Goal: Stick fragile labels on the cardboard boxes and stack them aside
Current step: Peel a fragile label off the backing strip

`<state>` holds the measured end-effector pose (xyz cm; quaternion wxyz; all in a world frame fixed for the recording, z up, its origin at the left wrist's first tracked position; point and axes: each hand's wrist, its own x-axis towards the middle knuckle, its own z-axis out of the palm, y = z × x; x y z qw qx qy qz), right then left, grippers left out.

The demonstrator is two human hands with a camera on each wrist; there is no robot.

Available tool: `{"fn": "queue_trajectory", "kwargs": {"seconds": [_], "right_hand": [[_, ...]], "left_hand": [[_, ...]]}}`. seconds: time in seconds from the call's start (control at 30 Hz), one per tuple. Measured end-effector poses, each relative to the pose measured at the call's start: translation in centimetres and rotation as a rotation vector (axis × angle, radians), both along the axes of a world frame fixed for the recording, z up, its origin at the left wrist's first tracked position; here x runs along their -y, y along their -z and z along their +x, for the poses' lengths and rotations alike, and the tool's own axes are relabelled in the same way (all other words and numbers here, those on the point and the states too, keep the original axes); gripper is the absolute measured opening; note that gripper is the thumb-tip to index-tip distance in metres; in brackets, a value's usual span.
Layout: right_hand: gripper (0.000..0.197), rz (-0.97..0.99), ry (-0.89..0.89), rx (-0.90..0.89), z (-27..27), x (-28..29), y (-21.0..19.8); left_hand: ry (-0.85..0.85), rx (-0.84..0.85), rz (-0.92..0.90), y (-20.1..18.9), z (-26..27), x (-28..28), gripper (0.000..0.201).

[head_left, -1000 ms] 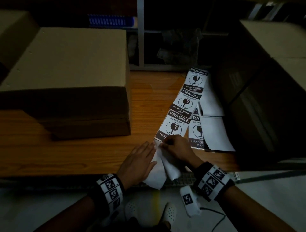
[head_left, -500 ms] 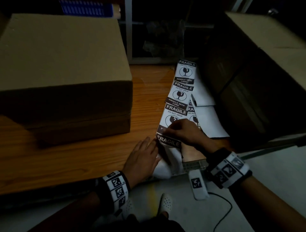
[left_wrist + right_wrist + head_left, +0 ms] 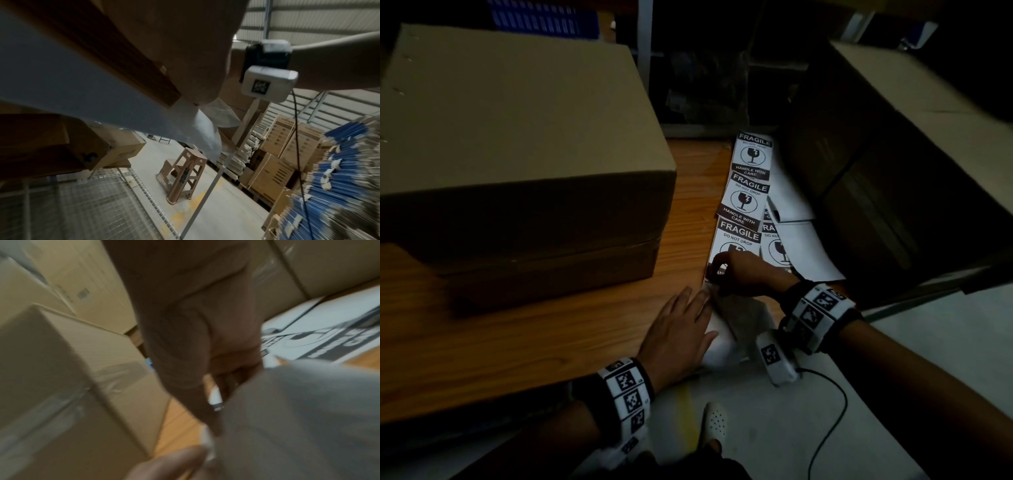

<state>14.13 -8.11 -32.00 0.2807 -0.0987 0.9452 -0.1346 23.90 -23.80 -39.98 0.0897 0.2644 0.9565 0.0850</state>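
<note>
The right hand (image 3: 744,274) was curled over the near end of the strip of fragile labels (image 3: 744,202), its fingertips (image 3: 717,270) pinching the lower edge of the nearest label (image 3: 736,240) where it met the white backing paper (image 3: 719,346). The left hand (image 3: 678,335) lay flat with straight fingers on that backing paper, pressing it against the worktop (image 3: 524,342) at the front edge, where the loose tail of paper hung over toward the floor. The right wrist view was too blurred to show how much of the label had come free.

The label looked like thin printed paper, light and limp, likely to curl onto itself or stick to the fingers once its adhesive side was bare. It probably was best taken at a lifted corner or along one short edge, between thumb and forefinger, and peeled low and slowly while the other hand kept the backing down. Touching the middle of the sticky face would risk creases.

The strip ran from the front edge of the worktop back toward its far edge, with a second strip (image 3: 779,250) and bare backing sheets just beside it on the right. A large cardboard box (image 3: 517,113) stood on the left part of the worktop, near the strip but apart from it, its top face plain and without a label. Being broad and stiff, it seemed to call for both hands at opposite sides. More cardboard boxes (image 3: 914,144) stood to the right.
</note>
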Motion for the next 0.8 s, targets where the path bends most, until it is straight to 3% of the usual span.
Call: {"fn": "queue_trajectory", "kwargs": {"seconds": [0.13, 0.27, 0.33, 0.43, 0.57, 0.7, 0.8], "right_hand": [[0.011, -0.185, -0.001, 0.085, 0.3, -1.2, 0.4], [0.015, -0.23, 0.037, 0.155, 0.9, -1.3, 0.3], [0.015, -0.214, 0.097, 0.127, 0.9, -1.1, 0.4], [0.031, -0.183, 0.171, 0.088, 0.7, -1.0, 1.0], [0.019, -0.037, 0.053, -0.025, 0.7, -0.3, 1.5], [0.017, -0.071, 0.028, -0.111, 0.6, 0.1, 2.2], [0.029, -0.109, 0.082, -0.139, 0.5, -0.1, 2.8]], "left_hand": [[0.021, -0.014, 0.049, 0.0, 0.3, 0.2, 0.066], [0.038, -0.048, 0.055, -0.2, -0.2, 0.5, 0.056], [0.05, -0.047, 0.058, -0.3, -0.4, 0.8, 0.053], [0.074, -0.074, 0.103, 0.4, -0.5, 1.1, 0.053], [0.064, -0.128, 0.155, 0.7, -0.5, 1.1, 0.053], [0.055, -0.161, 0.184, 1.1, -0.5, 1.1, 0.051], [0.053, -0.198, 0.216, 1.2, -0.3, 1.0, 0.05]]}}
